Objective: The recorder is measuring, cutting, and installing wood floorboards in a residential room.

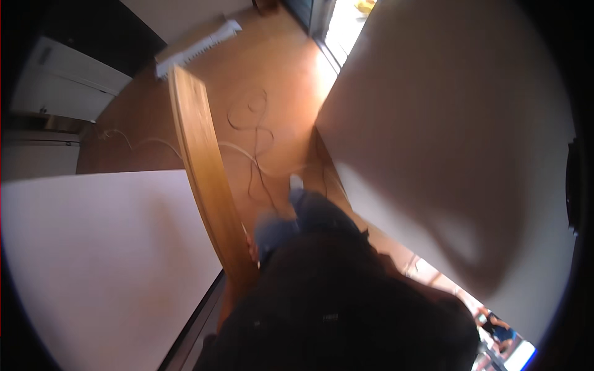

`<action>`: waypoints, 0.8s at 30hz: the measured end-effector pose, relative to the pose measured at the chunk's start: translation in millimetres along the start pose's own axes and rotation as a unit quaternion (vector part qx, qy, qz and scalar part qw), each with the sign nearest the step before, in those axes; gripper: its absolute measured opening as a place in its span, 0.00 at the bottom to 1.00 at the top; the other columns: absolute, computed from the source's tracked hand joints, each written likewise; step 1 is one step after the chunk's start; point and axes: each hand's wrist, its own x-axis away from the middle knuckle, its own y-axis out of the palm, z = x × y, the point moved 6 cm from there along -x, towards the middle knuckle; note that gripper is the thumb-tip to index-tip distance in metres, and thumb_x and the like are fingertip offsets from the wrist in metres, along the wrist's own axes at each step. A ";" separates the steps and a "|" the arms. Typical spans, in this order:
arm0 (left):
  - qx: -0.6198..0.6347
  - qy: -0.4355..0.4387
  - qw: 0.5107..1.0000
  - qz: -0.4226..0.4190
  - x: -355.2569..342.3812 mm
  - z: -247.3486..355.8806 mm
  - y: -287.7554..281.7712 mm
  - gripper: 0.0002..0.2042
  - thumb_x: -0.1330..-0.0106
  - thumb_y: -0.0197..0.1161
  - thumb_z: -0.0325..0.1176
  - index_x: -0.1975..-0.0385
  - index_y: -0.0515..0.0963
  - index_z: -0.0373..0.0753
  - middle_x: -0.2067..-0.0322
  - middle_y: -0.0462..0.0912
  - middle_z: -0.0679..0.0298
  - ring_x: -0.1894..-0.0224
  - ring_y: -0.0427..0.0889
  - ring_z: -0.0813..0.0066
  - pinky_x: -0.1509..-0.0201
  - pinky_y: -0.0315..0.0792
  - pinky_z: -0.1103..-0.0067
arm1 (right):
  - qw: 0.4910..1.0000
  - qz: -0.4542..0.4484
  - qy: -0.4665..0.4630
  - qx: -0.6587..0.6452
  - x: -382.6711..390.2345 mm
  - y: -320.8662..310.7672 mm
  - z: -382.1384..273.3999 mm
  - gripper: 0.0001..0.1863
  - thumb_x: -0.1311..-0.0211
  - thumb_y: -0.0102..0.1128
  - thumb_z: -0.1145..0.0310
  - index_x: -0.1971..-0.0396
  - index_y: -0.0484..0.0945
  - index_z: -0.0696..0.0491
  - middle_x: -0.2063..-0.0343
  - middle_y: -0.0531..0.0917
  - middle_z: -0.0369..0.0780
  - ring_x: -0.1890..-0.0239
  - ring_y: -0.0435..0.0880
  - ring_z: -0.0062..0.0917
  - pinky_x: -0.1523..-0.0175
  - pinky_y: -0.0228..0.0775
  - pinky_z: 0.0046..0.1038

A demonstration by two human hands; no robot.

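Observation:
A long wooden plank [213, 182], tilted on its edge, reaches forward along my left side. The fingers of my left hand [252, 246] are wrapped around its near part, beside my thigh; the rest of that hand is hidden behind the wood. On my right side, part of my right arm [396, 267] shows in shadow against my dark top. The fingers of my right hand cannot be made out. My legs in blue trousers [309, 213] are blurred, with one light shoe [296, 182] forward on the floor.
A white panel or wall [99, 247] stands close on my left, and a pale wall [451, 123] on my right. Loose cords [255, 145] lie across the wooden floor. A long white carton [198, 46] lies farther off, near white cabinets [68, 80]. A bright doorway [346, 31] opens ahead.

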 end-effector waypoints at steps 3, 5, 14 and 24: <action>0.077 -0.001 0.997 -0.005 15.3 6.6 34.9 0.16 0.25 0.58 0.46 0.60 0.70 0.38 0.76 0.79 0.59 0.78 0.79 0.67 0.78 0.75 0.76 | 0.919 -0.247 0.003 0.307 -19.2 -53.1 -164.9 0.20 0.25 0.45 0.61 0.58 0.84 0.59 0.55 0.86 0.52 0.55 0.84 0.54 0.47 0.76 0.48; 0.072 -0.012 0.996 -0.048 -62.6 82.0 13.7 0.16 0.25 0.58 0.46 0.60 0.70 0.38 0.76 0.79 0.59 0.78 0.79 0.67 0.78 0.75 0.76 | 0.923 -0.185 -0.064 0.330 -105.8 -41.9 -235.3 0.18 0.27 0.48 0.61 0.60 0.83 0.58 0.57 0.86 0.51 0.55 0.85 0.52 0.47 0.76 0.48; 0.052 -0.234 0.970 -0.039 -339.4 253.2 -48.3 0.17 0.26 0.55 0.47 0.60 0.72 0.36 0.76 0.79 0.58 0.76 0.80 0.66 0.76 0.78 0.72 | 0.996 0.019 0.052 0.063 -307.3 -11.8 -416.5 0.15 0.30 0.55 0.61 0.61 0.82 0.58 0.61 0.87 0.49 0.56 0.86 0.46 0.50 0.76 0.44; -0.270 -0.483 0.831 0.054 -630.3 342.3 -50.7 0.25 0.23 0.48 0.61 0.70 0.71 0.44 0.84 0.72 0.68 0.88 0.70 0.78 0.86 0.64 0.80 | 0.917 0.243 0.112 -0.296 -433.7 -68.9 -552.0 0.14 0.27 0.59 0.64 0.59 0.84 0.61 0.66 0.88 0.41 0.62 0.84 0.21 0.53 0.75 0.27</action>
